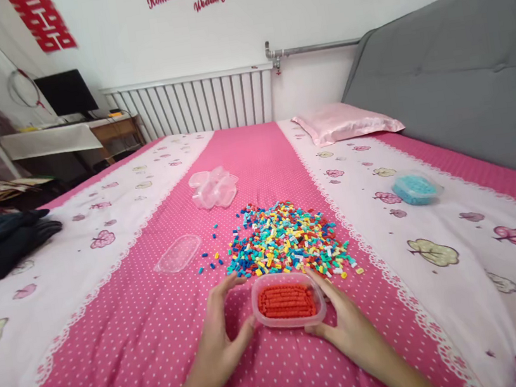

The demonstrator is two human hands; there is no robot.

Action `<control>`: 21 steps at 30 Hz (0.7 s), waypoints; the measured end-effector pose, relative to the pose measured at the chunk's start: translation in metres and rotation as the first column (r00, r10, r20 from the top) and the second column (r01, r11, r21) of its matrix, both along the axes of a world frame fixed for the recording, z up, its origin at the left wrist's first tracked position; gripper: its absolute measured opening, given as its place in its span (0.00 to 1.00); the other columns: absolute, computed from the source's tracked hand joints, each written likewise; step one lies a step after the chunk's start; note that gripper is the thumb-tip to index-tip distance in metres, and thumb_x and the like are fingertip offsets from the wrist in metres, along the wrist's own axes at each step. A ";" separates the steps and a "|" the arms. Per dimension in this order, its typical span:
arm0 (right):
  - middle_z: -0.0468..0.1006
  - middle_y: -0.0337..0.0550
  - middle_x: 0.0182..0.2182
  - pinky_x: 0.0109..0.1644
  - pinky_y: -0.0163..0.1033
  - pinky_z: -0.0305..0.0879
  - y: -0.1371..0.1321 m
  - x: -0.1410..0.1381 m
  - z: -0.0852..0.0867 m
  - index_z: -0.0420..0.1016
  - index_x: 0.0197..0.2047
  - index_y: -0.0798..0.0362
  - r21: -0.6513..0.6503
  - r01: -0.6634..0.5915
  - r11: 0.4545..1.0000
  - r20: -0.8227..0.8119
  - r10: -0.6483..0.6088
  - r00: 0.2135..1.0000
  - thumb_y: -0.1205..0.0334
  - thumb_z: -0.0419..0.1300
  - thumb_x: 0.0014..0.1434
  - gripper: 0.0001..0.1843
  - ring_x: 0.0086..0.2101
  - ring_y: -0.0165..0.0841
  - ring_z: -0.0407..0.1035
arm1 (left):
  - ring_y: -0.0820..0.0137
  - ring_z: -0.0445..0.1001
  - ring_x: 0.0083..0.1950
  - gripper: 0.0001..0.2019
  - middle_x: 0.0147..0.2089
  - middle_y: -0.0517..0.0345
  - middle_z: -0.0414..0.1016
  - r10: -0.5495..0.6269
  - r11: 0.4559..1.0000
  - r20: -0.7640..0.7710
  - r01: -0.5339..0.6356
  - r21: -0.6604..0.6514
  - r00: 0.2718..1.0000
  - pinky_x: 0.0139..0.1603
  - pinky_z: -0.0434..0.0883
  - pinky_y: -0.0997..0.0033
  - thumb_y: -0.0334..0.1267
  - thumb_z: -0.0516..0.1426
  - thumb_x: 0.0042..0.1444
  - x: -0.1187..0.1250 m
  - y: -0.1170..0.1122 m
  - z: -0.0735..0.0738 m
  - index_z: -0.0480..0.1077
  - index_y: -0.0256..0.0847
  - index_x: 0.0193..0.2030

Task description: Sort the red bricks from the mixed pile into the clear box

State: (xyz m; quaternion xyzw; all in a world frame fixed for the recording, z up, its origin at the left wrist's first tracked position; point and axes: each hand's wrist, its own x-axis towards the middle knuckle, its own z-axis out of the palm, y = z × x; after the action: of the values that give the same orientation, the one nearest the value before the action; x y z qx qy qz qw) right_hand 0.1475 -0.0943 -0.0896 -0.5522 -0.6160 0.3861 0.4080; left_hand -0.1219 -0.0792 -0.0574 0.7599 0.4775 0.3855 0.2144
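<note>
A clear plastic container stands near the front edge of the bed, with rows of small red bricks packed inside. Around its right end curves my right hand, thumb at the front corner and fingers at the back, holding it. My left hand is beside the left end, thumb and fingers spread apart with nothing in them. Just behind the container lies a heap of small multicoloured bricks, including blue, yellow, green, red and white ones.
A clear lid lies left of the heap. Several nested or piled clear containers sit farther back. On the right is a container of light blue pieces. A pink pillow lies at the back right, dark clothing at left.
</note>
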 end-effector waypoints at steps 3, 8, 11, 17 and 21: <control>0.65 0.52 0.70 0.72 0.61 0.56 0.000 0.000 -0.003 0.62 0.73 0.43 0.021 0.009 1.000 -0.009 -0.009 1.000 0.50 0.71 0.53 0.47 0.68 0.50 0.61 | 0.59 0.73 0.63 0.20 0.62 0.46 0.72 0.169 0.977 -0.067 -0.159 0.139 0.983 0.64 0.70 0.48 0.40 0.51 0.72 -0.017 0.030 0.008 0.56 0.45 0.68; 0.64 0.52 0.71 0.73 0.60 0.54 0.001 -0.001 -0.007 0.61 0.73 0.44 0.023 -0.004 1.000 0.008 0.004 1.000 0.49 0.69 0.54 0.46 0.69 0.49 0.59 | 0.56 0.75 0.56 0.12 0.51 0.51 0.80 0.213 0.972 -0.305 -0.170 0.162 0.928 0.61 0.69 0.49 0.40 0.55 0.66 -0.026 0.079 0.016 0.74 0.42 0.53; 0.65 0.52 0.70 0.73 0.59 0.53 0.001 -0.002 -0.011 0.62 0.73 0.44 0.026 -0.015 1.000 0.004 0.015 1.000 0.49 0.68 0.55 0.45 0.69 0.48 0.59 | 0.56 0.75 0.53 0.11 0.48 0.48 0.81 0.266 0.962 -0.388 -0.219 0.163 0.883 0.58 0.70 0.50 0.34 0.53 0.66 -0.029 0.088 0.018 0.77 0.41 0.48; 0.65 0.52 0.70 0.71 0.58 0.58 0.002 0.002 -0.020 0.61 0.74 0.45 0.009 -0.015 1.000 0.045 0.014 0.999 0.47 0.66 0.57 0.44 0.68 0.50 0.61 | 0.55 0.76 0.51 0.16 0.49 0.47 0.82 0.315 0.949 -0.469 -0.277 0.150 0.825 0.54 0.70 0.51 0.28 0.49 0.67 -0.039 0.079 0.024 0.78 0.40 0.48; 0.64 0.51 0.71 0.71 0.58 0.58 0.003 0.004 -0.022 0.60 0.74 0.45 0.015 -0.030 0.999 0.062 0.029 0.998 0.46 0.66 0.58 0.44 0.68 0.50 0.60 | 0.57 0.77 0.51 0.11 0.48 0.49 0.82 0.210 0.978 -0.483 -0.185 0.100 0.850 0.55 0.69 0.55 0.34 0.54 0.68 -0.026 0.079 0.030 0.79 0.41 0.47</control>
State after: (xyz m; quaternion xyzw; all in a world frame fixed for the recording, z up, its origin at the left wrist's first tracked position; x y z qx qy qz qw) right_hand 0.1513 -0.0910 -0.1117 -0.5515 -0.6394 0.3697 0.3877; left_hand -0.1482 0.0000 -0.0275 0.7849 0.5819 0.2115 0.0261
